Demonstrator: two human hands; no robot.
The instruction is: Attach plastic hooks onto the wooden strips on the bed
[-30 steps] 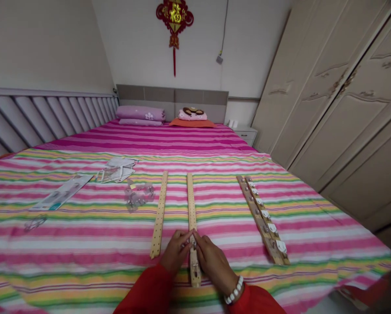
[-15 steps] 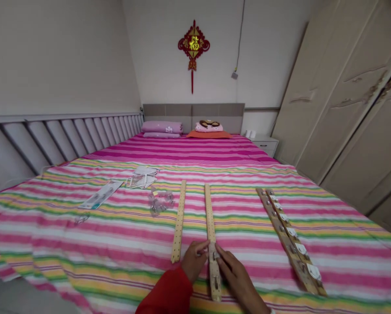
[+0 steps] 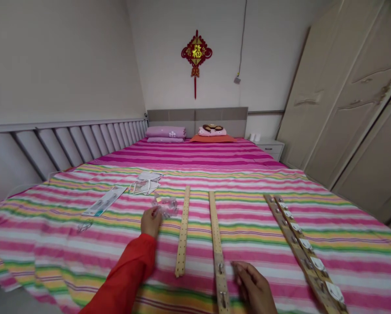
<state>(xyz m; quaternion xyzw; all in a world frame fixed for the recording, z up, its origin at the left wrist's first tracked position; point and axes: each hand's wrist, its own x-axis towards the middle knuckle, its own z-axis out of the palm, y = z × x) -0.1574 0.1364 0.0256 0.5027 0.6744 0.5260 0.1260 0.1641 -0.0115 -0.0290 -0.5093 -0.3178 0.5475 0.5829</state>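
My left hand [image 3: 151, 222], in a red sleeve, is at the near left edge of a clear plastic bag [image 3: 169, 207] with small metal pieces. Its fingers are pinched together there; what is between them is hidden. A pale wooden strip [image 3: 216, 229] with rows of holes lies in front of me, carrying metal clips [image 3: 221, 268] on its near part. Just right of that strip hovers my right hand [image 3: 253, 285], its fingers loosely curled and nothing visible in them. Between the bag and this strip lies a second holed strip [image 3: 182, 233] without clips.
Two darker strips [image 3: 301, 253] with metal clips and white round pieces lie at the right. To the left are a flat package [image 3: 105, 201], crumpled clear wrappers [image 3: 146, 183] and a small wire-like item [image 3: 84, 225]. A striped cloth [image 3: 123, 244] covers the bed.
My left hand has left the clip-bearing strip and moved left and away from me to the plastic bag. My right hand has come off the strip to its right. The view has shifted slightly.
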